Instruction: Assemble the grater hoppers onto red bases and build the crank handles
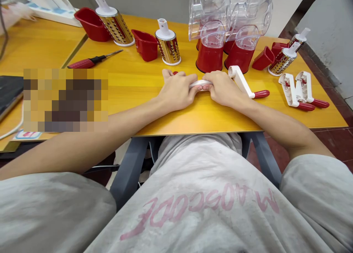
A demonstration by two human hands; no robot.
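Both hands grip a white crank handle just above the yellow table, in the middle of the head view. My left hand is closed round its left part, and a bit of red shows by those fingers. On its right part my right hand is closed, with the thumbs nearly meeting at the centre. Much of the handle is hidden by the fingers. Right of my right hand lies another white crank handle with a red grip. Two more crank handles lie farther right.
Red grater bases with clear housings stand at the back. Perforated metal drums and red pushers stand left of them, with more at the right. A screwdriver lies at left. The table's front edge runs before my body.
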